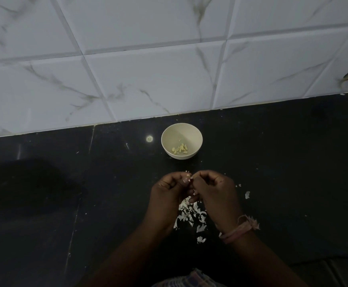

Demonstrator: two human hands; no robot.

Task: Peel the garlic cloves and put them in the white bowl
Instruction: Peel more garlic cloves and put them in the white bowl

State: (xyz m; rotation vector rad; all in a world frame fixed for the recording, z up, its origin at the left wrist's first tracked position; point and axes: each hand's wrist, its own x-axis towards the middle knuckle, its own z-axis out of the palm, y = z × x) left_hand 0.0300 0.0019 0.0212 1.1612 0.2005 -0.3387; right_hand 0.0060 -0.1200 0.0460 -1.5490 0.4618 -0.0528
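Bench (272, 162) of dark stone is seen below a tiled wall (127, 69). Both hands are held together above scattered skins (189, 214): left hand (167, 191) and right hand (214, 191) are curled, fingertips pinching a garlic clove (190, 179) between them. White bowl (181, 140), near the bench's back edge, is dotted with peeled cloves (180, 149).
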